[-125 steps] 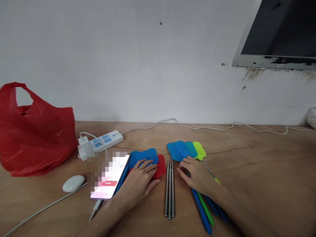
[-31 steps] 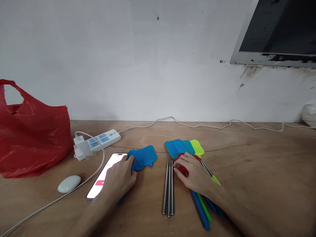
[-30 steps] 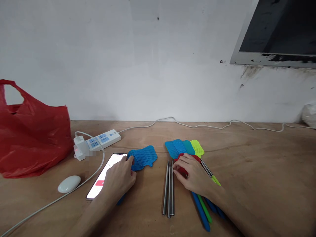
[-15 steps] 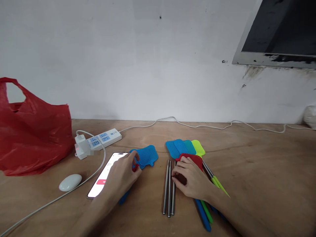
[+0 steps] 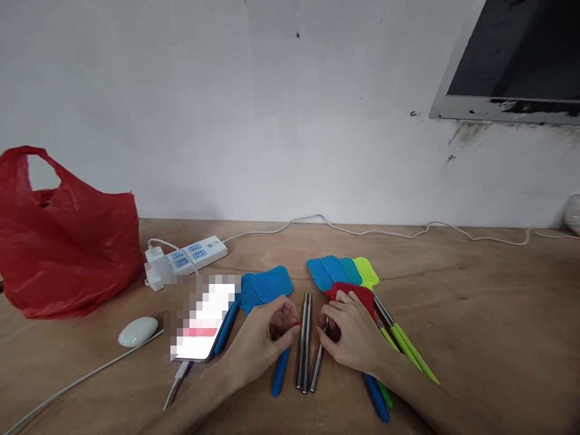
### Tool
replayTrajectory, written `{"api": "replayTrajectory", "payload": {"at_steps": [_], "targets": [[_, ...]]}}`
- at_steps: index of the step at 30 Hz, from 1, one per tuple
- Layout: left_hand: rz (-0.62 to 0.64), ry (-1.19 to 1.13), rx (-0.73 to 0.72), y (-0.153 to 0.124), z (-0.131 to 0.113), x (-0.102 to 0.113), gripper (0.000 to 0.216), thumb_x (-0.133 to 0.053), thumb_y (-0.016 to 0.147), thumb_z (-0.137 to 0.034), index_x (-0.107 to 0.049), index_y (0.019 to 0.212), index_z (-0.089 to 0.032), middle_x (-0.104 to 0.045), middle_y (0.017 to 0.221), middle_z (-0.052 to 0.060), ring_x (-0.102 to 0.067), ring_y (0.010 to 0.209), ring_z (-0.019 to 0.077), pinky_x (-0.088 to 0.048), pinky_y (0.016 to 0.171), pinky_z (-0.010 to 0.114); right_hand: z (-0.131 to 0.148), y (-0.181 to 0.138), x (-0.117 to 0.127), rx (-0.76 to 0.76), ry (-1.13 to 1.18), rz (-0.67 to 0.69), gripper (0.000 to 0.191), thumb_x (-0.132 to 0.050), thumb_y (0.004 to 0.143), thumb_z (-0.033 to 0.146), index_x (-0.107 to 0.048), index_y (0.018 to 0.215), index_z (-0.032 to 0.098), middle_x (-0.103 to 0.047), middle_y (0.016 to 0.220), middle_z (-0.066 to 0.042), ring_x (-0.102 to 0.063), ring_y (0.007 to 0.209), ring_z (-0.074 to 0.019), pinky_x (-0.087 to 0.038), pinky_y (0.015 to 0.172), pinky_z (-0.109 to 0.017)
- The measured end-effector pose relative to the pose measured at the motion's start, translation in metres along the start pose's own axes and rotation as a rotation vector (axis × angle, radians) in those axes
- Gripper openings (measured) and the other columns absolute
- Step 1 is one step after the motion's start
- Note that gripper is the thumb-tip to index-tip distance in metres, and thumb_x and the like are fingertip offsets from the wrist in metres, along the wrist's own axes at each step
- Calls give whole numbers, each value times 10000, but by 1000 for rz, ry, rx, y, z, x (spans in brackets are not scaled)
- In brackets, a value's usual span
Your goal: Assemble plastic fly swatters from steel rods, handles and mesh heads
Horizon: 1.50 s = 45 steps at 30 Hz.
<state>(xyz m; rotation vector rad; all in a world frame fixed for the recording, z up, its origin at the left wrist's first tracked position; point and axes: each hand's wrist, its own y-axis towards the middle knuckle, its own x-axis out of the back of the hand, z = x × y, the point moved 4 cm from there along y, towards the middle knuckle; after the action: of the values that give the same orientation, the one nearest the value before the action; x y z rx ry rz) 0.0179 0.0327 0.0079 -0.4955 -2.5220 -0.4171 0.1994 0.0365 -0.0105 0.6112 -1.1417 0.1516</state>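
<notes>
My left hand (image 5: 265, 332) is closed in a pinch just left of the metal rods (image 5: 304, 347), with a small red piece (image 5: 297, 324) at its fingertips. My right hand (image 5: 351, 332) curls its fingers round the upper end of another metal rod (image 5: 316, 370), which leans to the right. Behind that hand is a red mesh fly swatter head (image 5: 357, 296), partly hidden by the fingers. Two blue fly swatters (image 5: 272, 284) lie beyond my left hand, their blue handles toward me. More blue swatter heads (image 5: 333, 270) and a yellow-green one (image 5: 366, 272) overlap beyond my right hand.
A lit phone (image 5: 206, 323) with a cable lies at left, near a white oval object (image 5: 138, 331). Behind are a power strip (image 5: 203, 252) with a plugged-in charger and a red plastic bag (image 5: 72, 248). Yellow-green handles (image 5: 413, 351) lie right; a white cord (image 5: 376, 232) runs along the wall.
My left hand has moved right from beside the phone to the rods, uncovering the blue swatters. The rod by my right hand now slants more; that hand has barely shifted.
</notes>
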Motion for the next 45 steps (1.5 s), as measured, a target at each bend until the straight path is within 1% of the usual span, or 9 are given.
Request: {"api": "replayTrajectory", "payload": {"at_steps": [9,12,16,20,25,30,35,40,45], "targets": [[116,-36,-12,-2,-1,-4,100,-571,931,-325,-569,915,-226,-692,769,-12,-688,693,166,-486,597,235,0,-1,0,11,19,23,75,-641,788,191,-600,726,203,-662,691,-23,-544,812,-235,-336,757,-364],[74,25,-10,-2,0,-1,72,-588,898,-294,-573,885,-224,-672,753,-11,-655,655,165,-462,572,242,-1,-1,0,7,22,25,79,-636,791,183,-600,723,205,-664,693,-29,-548,817,-241,-347,768,-369],[-40,84,9,-1,1,9,31,-562,876,-249,-552,868,-220,-568,647,-32,-546,557,153,-390,508,245,-1,0,0,7,18,18,101,-640,795,182,-592,709,206,-661,689,-33,-552,812,-244,-359,788,-374],[-82,81,16,0,1,12,62,-547,892,-279,-556,884,-219,-578,704,-19,-534,590,153,-409,541,254,-1,0,1,-5,26,6,143,-647,823,208,-583,695,206,-659,670,-27,-553,802,-240,-356,773,-369],[-27,18,41,1,3,4,107,-567,892,-320,-569,897,-213,-634,766,4,-602,676,167,-466,594,264,-2,-1,-1,-23,34,-7,195,-657,840,214,-578,662,202,-647,633,-11,-543,775,-224,-344,763,-370],[92,-71,121,-1,11,-4,156,-535,901,-370,-542,915,-214,-608,693,-20,-621,593,159,-489,450,218,0,-1,0,15,69,18,122,-654,824,194,-608,712,203,-642,666,-10,-540,779,-219,-359,758,-360],[46,-55,156,-1,17,-2,145,-493,925,-342,-558,937,-212,-594,701,-7,-594,606,161,-477,482,229,2,-1,3,28,60,35,58,-637,770,156,-614,750,205,-636,702,-21,-545,790,-227,-384,768,-355],[25,-29,167,1,23,-4,175,-554,905,-363,-598,897,-194,-630,728,8,-610,671,178,-468,576,263,0,-3,2,-54,70,46,84,-662,728,200,-613,793,220,-640,690,-6,-574,736,-219,-378,675,-322],[53,11,189,2,28,-10,166,-590,880,-336,-637,865,-178,-643,691,9,-599,630,180,-449,558,263,-1,-5,2,-154,91,76,127,-662,724,199,-625,841,232,-665,708,8,-615,674,-201,-324,587,-297]]}}
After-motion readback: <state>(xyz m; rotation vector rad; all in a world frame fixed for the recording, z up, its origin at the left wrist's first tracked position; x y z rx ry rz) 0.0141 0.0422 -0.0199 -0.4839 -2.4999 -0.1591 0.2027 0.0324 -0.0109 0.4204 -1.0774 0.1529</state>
